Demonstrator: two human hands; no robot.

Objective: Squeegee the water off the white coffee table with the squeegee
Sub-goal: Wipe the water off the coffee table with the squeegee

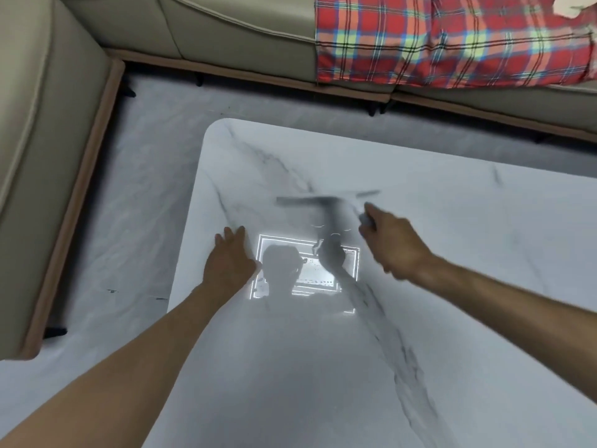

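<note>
Two hands are over the white coffee table (452,253), which has grey marble veins and a glossy top. The right hand (392,245) holds the squeegee (326,208) near the middle of the table; its fingers (368,218) seem closed around the handle, though motion blur makes the grip hard to read. The left hand (227,258) lies flat with fingers spread at the left edge of the table, holding nothing.

I judge the squeegee as light and stiff, with a soft rubber blade; the handle is the place to hold it. A wet, smooth top will probably let the blade slide easily.

Blur hides the shape of the blade, and I cannot tell if it touches the surface. Only small drops show inside the bright lamp reflection (307,270); elsewhere the water is hard to see. Beyond the table, the beige sofa (226,27) and the plaid blanket (452,40) are cut off by the frame.
</note>
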